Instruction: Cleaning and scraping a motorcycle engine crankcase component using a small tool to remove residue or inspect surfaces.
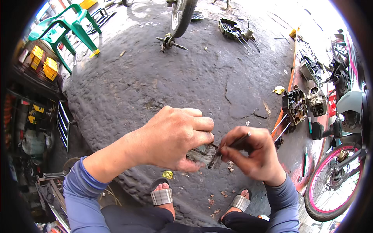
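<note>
Right hand [250, 153] pinches a slim dark tool [241, 139], its lower end angled toward a grayish piece [201, 154] between the hands. Left hand [173, 134] is curled at that piece, thumb below the fingers; can't tell if it's gripped or just steadied. Risk: loose left hold lets the piece twist under side load, and the tool end skids into the left thumb. Fingertip pinch could also slip. Anything dropped lands on rough, pitted ground [136, 93] near the sandaled feet [162, 196].

Rough grey ground [128, 81] carries a geared shaft [168, 42] and metal casing [229, 29]
</note>
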Demonstrator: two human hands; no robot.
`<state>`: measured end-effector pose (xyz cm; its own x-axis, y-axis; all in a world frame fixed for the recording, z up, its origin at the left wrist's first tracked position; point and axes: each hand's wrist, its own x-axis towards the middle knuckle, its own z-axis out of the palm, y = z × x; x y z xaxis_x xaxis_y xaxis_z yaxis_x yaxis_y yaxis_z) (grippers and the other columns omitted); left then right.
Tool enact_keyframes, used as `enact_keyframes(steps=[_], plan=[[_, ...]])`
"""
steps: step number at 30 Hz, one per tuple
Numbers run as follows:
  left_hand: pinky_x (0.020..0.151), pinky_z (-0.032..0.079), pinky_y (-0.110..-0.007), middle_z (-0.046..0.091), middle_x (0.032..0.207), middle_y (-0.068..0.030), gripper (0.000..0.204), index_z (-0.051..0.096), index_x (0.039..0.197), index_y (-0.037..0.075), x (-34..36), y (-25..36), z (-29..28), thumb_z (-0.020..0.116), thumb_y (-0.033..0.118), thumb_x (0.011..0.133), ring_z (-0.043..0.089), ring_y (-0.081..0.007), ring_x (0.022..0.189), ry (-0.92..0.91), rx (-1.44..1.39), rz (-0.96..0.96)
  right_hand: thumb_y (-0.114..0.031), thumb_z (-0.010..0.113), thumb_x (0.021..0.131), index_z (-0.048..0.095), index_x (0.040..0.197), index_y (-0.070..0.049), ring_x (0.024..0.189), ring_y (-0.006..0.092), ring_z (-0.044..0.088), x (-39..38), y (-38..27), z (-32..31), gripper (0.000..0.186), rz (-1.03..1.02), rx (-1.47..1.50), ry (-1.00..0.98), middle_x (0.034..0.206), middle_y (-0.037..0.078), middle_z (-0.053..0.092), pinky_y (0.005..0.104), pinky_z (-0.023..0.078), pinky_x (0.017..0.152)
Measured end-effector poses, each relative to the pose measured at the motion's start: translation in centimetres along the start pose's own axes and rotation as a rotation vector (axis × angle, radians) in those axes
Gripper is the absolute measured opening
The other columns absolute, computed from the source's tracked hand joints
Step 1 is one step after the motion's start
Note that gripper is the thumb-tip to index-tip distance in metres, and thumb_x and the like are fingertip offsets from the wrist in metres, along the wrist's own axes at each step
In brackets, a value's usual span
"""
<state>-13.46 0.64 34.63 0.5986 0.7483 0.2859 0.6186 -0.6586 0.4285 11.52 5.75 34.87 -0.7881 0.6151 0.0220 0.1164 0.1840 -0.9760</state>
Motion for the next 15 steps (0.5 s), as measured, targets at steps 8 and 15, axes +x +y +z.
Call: enact_keyframes(steps=[8,15], plan=[[0.061,0.053,-0.04,0.063,0.093,-0.0006,0.05,0.073,0.101,0.01,0.4,-0.1,-0.1,0.089,0.036,0.061,0.063,-0.0246,0.082,-0.029,0.016,-0.012,0.009,0.073,0.091,0.068,0.095,0.003,0.082,0.0147,0.076,-0.8,0.5,0.4,0.009,-0.042,0.026,0.004,0.09,0.008,0.074,0.0271,0.061,0.072],[0.06,0.053,-0.04,0.062,0.094,-0.0005,0.05,0.072,0.102,0.011,0.6,-0.2,0.1,0.089,0.035,0.061,0.063,-0.0246,0.082,-0.011,-0.004,0.011,0.008,0.074,0.089,0.067,0.097,0.003,0.08,0.0162,0.076,-1.2,0.2,0.7,0.012,-0.102,0.013,-0.161,0.09,0.01,0.074,0.0288,0.062,0.072]])
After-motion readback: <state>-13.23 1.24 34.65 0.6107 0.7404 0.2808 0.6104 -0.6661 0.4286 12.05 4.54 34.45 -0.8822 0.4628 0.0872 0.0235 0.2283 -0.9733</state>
